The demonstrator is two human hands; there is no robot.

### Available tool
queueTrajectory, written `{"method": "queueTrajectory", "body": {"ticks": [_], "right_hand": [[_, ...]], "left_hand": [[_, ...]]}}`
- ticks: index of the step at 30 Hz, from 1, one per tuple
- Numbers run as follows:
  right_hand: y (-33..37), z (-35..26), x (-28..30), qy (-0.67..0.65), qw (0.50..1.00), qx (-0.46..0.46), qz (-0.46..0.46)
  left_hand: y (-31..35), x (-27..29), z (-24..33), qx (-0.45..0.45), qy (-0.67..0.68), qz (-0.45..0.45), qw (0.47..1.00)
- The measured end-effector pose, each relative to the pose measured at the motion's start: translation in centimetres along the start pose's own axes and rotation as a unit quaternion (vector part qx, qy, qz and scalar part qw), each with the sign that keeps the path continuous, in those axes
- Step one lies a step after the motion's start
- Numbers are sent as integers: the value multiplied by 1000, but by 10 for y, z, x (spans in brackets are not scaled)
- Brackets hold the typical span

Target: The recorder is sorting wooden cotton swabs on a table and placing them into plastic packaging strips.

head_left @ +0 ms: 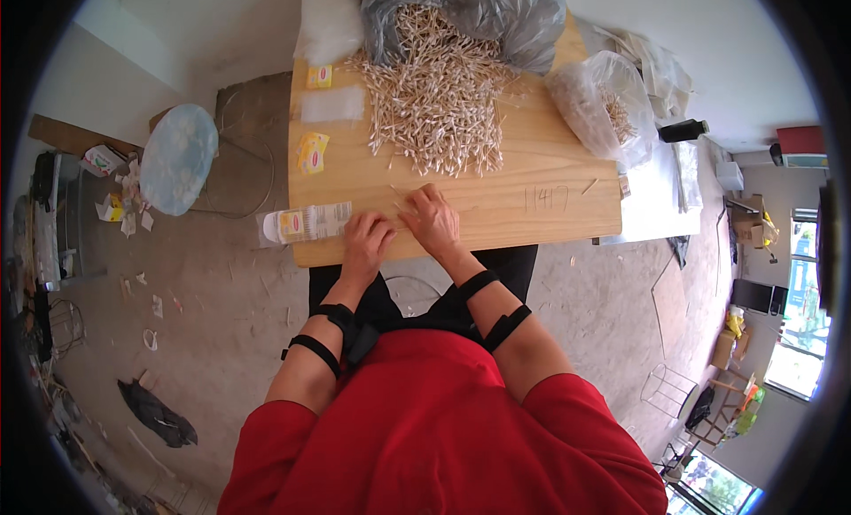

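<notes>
At the table's near edge, my left hand [368,238] has its fingers curled together, just right of a clear packet [326,221] of cotton swabs with a yellow label. What those fingers hold, if anything, is too small to make out. Close beside it, my right hand [433,221] is closed in a pinch. Thin cotton swabs show at its fingertips, over the wood. Beyond both hands lies a large heap of loose cotton swabs [439,116], spilling from a grey plastic bag [523,23].
On the wooden table [550,222] are yellow cards [312,152], a small stack of clear sleeves [332,105] and a clear bag [585,107] of swabs at right. A stray swab [589,186] lies near the right edge. A pale blue round stool [179,159] stands at left.
</notes>
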State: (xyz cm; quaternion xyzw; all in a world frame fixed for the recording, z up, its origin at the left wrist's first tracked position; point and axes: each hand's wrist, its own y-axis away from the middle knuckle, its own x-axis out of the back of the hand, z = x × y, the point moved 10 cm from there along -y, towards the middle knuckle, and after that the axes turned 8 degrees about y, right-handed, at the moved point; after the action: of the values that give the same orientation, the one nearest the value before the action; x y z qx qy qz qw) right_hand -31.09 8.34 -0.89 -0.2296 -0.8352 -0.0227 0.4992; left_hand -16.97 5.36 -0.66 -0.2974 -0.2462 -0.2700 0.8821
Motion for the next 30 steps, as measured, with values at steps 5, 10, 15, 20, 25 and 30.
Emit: {"method": "queueTrajectory", "body": {"ticks": [5, 10, 15, 20, 25, 30], "right_hand": [[-5, 33, -6, -13, 998, -67, -2], [-8, 19, -8, -54, 996, 46, -60], [6, 40, 0, -105, 992, -59, -31], [24, 26, 3, -38, 997, -39, -63], [28, -2, 18, -24, 996, 85, -15], [27, 1, 6, -18, 995, 88, -35]], "left_hand": [[-1, -9, -5, 20, 26, -29, 999], [4, -5, -6, 34, 31, -18, 999], [5, -6, -6, 39, 31, -37, 998], [6, -8, -9, 29, -11, -52, 998], [-4, -1, -12, 47, 25, -22, 998], [0, 2, -13, 32, 45, -25, 998]]}}
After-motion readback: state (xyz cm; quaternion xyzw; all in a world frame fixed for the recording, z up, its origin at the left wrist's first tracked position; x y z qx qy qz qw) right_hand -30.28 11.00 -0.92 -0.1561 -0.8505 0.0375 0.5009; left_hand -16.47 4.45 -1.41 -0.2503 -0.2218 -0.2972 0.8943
